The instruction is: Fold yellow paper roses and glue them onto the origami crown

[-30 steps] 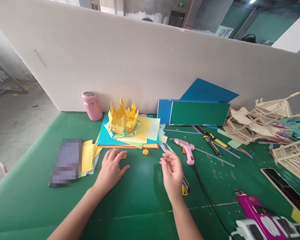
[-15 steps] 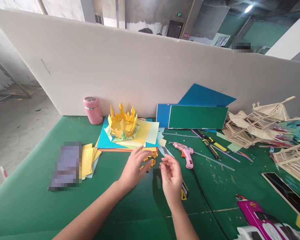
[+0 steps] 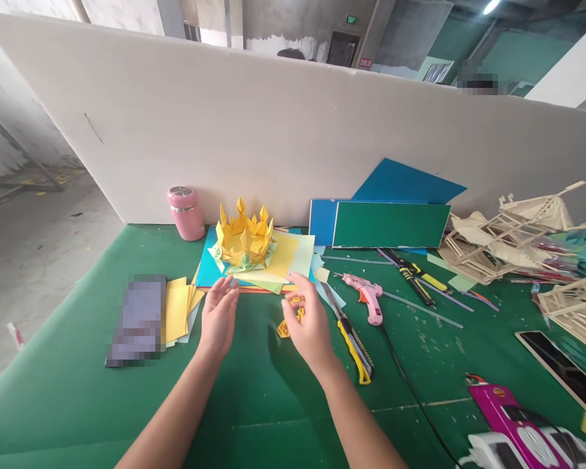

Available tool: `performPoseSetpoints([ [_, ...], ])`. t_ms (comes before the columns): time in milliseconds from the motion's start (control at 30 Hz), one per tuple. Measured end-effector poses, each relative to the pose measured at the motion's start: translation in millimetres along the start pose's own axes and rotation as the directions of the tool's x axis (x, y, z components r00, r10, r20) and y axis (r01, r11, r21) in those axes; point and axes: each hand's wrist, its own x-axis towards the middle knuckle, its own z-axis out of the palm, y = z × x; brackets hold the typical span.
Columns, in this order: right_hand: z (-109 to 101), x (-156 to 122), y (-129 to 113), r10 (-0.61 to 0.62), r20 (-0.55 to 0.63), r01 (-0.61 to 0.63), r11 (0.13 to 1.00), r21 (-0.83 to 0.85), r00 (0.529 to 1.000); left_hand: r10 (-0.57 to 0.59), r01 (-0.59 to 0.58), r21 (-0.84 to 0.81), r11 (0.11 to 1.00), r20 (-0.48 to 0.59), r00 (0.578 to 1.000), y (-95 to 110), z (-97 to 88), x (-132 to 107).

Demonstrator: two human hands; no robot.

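In the head view my left hand (image 3: pixel 218 318) hovers above the green table in front of the paper stack, its fingers apart and holding nothing. My right hand (image 3: pixel 308 324) is over several small folded yellow paper pieces (image 3: pixel 284 327), partly hiding them; its fingers are spread, and whether they touch the pieces I cannot tell. Behind both hands a yellow folded-paper crown (image 3: pixel 245 242) with pale green pieces round its base rests on the stack of coloured paper (image 3: pixel 208 264). Right of my right hand lies a yellow utility knife (image 3: pixel 355 348) with its blade out.
A pink glue gun (image 3: pixel 366 296) lies to the right, its black cord running forward. Farther right are pliers (image 3: pixel 413 280), wooden-stick models (image 3: pixel 498 241) and a magenta power device (image 3: pixel 508 410). A pink flask (image 3: pixel 186 213) and yellow paper sheets (image 3: pixel 176 309) are on the left.
My left hand has moved left, away from the yellow pieces. My right hand has shifted left over them and opened wider, uncovering the utility knife. The view has shifted slightly.
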Motion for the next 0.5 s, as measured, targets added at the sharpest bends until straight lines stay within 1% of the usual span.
performPoseSetpoints([
  [67, 15.6, 26.1, -6.7, -0.02, 0.092, 0.016, 0.999, 0.04, 0.996, -0.042, 0.043, -0.06, 0.997, 0.023, 0.999, -0.4, -2.1, -6.4],
  [133, 34.0, 51.9, -8.1, -0.016, 0.169, 0.01, 0.999, 0.035, 0.985, -0.078, 0.083, -0.106, 0.991, 0.047, 0.996, 1.9, -4.8, -8.6],
  [233, 60.8, 80.6, -1.5, 0.015, 0.221, -0.005, 0.999, -0.049, 0.975, -0.138, 0.148, -0.151, 0.977, 0.079, 0.987, 7.0, -9.0, -7.7],
  [300, 73.5, 91.0, 5.2, 0.042, 0.232, -0.011, 0.991, -0.132, 0.972, -0.174, 0.188, -0.17, 0.967, 0.094, 0.98, 9.5, -10.8, -6.2],
  [400, 78.5, 96.7, 12.4, 0.041, 0.209, -0.001, 0.982, -0.189, 0.977, -0.217, 0.234, -0.191, 0.953, 0.107, 0.97, 11.4, -11.1, -3.7],
  [500, 67.1, 94.3, 11.7, 0.012, 0.178, 0.022, 0.983, -0.184, 0.984, -0.254, 0.274, -0.202, 0.941, 0.118, 0.96, 12.1, -10.9, -0.9],
])
